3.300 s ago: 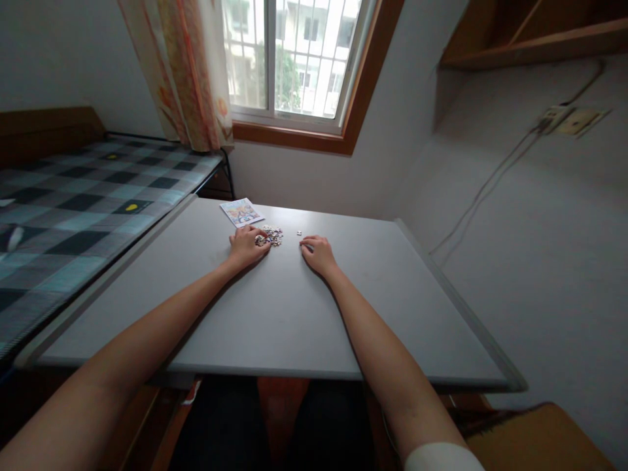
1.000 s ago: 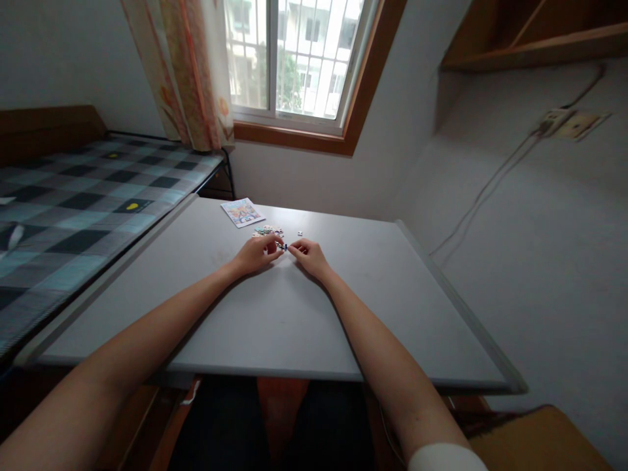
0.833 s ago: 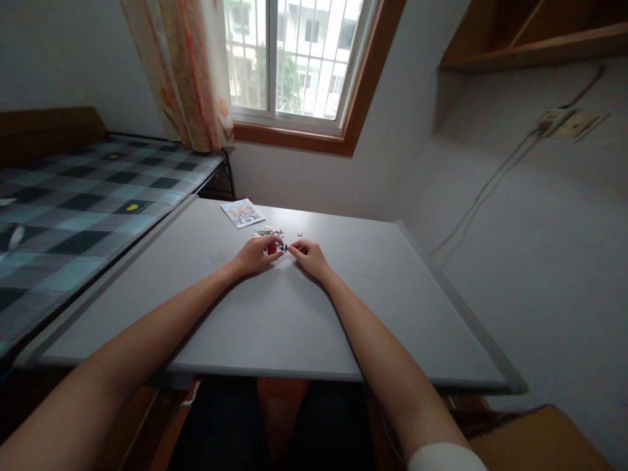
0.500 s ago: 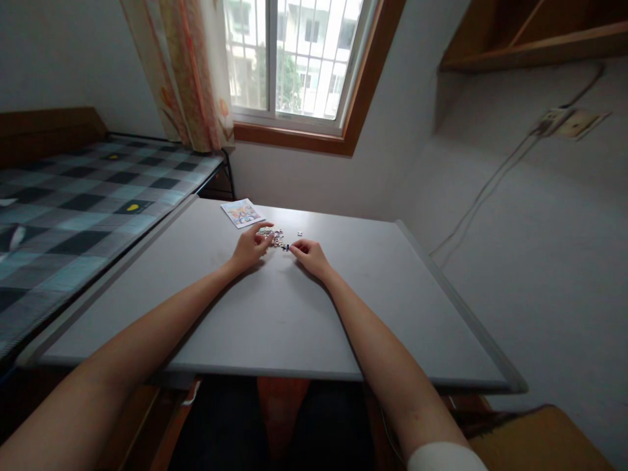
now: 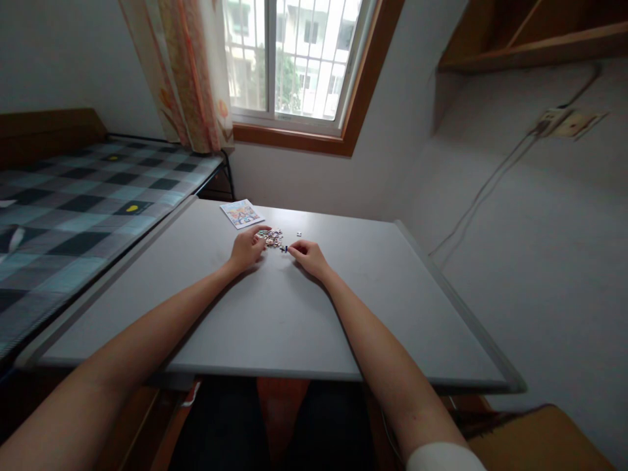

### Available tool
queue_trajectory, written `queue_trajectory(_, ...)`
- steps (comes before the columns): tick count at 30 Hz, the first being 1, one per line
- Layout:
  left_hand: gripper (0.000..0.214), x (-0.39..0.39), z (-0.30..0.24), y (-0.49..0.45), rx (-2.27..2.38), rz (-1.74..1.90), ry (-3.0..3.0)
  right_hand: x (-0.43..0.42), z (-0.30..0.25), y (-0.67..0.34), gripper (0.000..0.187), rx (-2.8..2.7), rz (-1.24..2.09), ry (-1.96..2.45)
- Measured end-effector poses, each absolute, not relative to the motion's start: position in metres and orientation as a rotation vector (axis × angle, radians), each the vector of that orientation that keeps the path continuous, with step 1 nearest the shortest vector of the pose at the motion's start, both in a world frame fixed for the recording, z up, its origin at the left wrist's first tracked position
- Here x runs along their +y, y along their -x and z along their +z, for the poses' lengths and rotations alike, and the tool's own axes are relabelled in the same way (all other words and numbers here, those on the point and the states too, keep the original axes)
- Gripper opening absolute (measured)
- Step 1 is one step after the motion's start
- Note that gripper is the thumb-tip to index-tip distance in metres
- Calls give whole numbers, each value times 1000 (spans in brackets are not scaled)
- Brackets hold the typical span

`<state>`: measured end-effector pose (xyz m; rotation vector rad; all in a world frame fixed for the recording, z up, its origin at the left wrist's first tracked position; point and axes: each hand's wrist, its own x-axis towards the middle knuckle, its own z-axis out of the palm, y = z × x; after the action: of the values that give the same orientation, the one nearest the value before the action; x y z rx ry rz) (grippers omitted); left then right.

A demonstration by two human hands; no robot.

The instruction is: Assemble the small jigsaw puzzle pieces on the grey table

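The right hand [image 5: 307, 256] pinches a light, stiff puzzle piece [image 5: 284, 248] by its edges; the left hand [image 5: 249, 246], fingers loosely curled, touches the pile [image 5: 272, 236] at 10 o'clock.

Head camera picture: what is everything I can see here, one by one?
Small multicoloured jigsaw pieces: one loose pile, far middle of table.
Lone pale jigsaw piece: one, just right of pile.
Dark blue jigsaw piece: one, at right fingertips.
Printed picture card: one, colourful, beyond pile.
Grey flat table: one, centre.
Checked bed cover: one, blue-black, left.
Orange patterned curtain: one, beside window.
Left hand: touching the pile.
Right hand: pinching the blue piece.
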<state>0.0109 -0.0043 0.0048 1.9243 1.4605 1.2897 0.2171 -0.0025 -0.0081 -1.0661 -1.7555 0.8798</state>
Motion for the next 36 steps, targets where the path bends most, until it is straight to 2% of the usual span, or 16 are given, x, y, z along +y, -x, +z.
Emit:
queue_trajectory(5, 27, -9, 7, -16, 1387, 1240, -2287, -3, -5, -216, 26, -1680, 917, 1057)
queue_trajectory(10, 23, -7, 4, -15, 1300, 1181, -2437, -3, -5, -215, 28, -1642, 947, 1040)
queue_trajectory(36, 19, -6, 3, -12, 1291, 1122, -2417, 0, -7, -216, 24, -1632, 946, 1031)
